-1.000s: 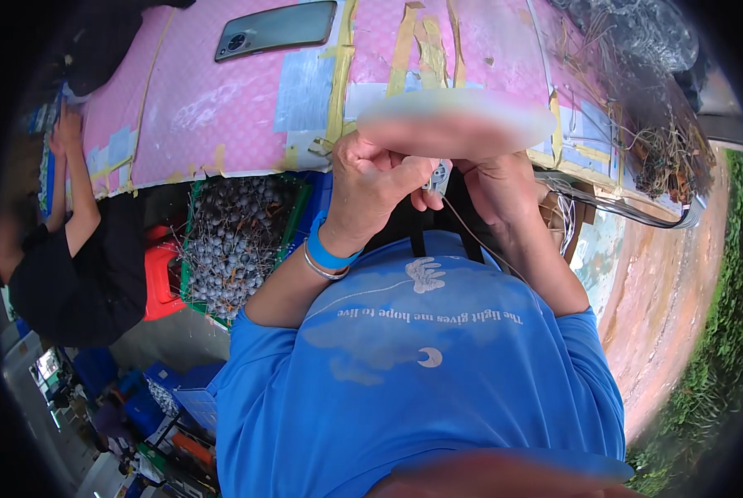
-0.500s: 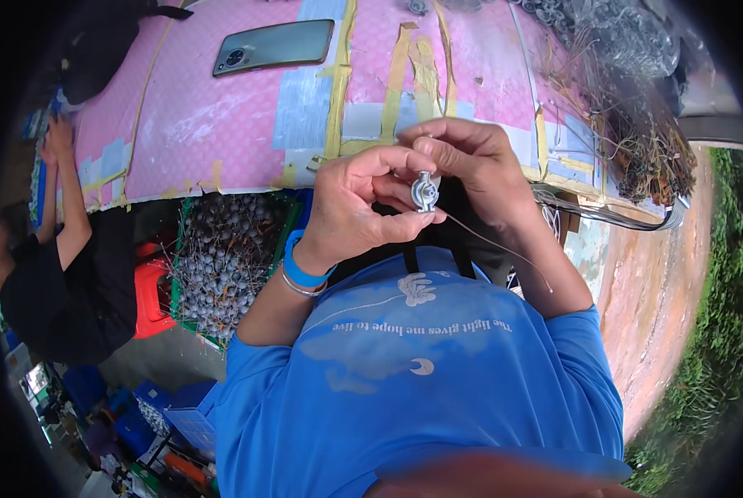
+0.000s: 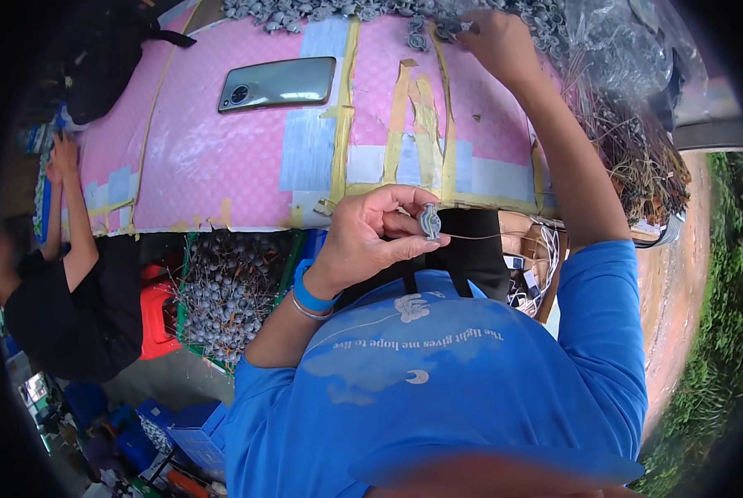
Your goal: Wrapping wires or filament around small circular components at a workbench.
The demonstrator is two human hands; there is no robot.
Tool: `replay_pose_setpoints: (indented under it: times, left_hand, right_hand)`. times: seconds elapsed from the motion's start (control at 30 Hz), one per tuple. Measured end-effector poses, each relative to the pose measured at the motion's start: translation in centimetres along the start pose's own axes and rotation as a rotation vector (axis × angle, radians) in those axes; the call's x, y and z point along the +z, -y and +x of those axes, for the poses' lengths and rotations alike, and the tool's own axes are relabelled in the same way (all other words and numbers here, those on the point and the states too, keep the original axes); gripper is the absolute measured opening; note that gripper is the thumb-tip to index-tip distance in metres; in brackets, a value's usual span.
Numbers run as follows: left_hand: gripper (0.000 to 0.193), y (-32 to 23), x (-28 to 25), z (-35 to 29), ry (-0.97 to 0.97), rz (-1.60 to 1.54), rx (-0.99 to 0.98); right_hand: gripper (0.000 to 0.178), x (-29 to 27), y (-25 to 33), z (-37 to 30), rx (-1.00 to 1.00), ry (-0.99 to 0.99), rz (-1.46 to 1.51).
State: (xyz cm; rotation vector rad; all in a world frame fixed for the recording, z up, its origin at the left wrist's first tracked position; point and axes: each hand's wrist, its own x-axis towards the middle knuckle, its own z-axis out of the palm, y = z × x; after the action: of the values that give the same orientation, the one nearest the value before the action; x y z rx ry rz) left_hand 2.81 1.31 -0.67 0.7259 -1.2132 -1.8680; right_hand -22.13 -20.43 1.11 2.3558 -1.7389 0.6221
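Above my lap, my left hand (image 3: 370, 232) pinches a small round grey part (image 3: 430, 222) between thumb and fingers. A thin brownish wire (image 3: 479, 237) runs out from that part to the right. My right arm is stretched across the table, and my right hand (image 3: 504, 48) is at the far edge. Its fingertips are drawn together at a grey fitting (image 3: 448, 30) beside the heap of similar grey fittings (image 3: 305, 12). Two more loose fittings (image 3: 417, 37) lie just left of it.
A phone (image 3: 277, 84) lies on the pink, taped tabletop (image 3: 197, 141). Clear plastic bags (image 3: 616, 54) and a wire bundle (image 3: 637, 166) occupy the right end. Below the table stands a green crate (image 3: 183, 286) of wired grey parts, near a red stool (image 3: 157, 319). Another person (image 3: 73, 282) works at left.
My right hand has left the part by my left hand and reached to the far heap. My left hand keeps the part, now turned edge-on. The view has shifted, showing more of the heap.
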Motion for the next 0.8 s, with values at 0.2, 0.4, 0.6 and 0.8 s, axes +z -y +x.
replay_pose_setpoints:
  times: [0.2, 0.4, 0.6, 0.8]
  left_hand:
    - [0.040, 0.5, -0.7, -0.4, -0.044, 0.107, 0.031]
    - [0.042, -0.3, 0.6, -1.2, -0.098, 0.106, 0.068]
    - [0.040, 0.1, 1.5, -2.2, -0.121, 0.101, 0.120]
    - [0.040, 0.6, 2.0, -2.4, -0.207, 0.177, 0.172]
  right_hand:
    - [0.016, 0.2, 0.3, -4.8, -0.443, -0.047, 0.066]
    - [0.022, -1.0, -1.2, -5.1, -0.330, 0.041, 0.201]
    - [0.022, -2.0, -0.7, -4.9, -0.368, 0.103, 0.188]
    - [0.014, -2.4, 1.7, -7.8, -0.260, 0.135, -0.055]
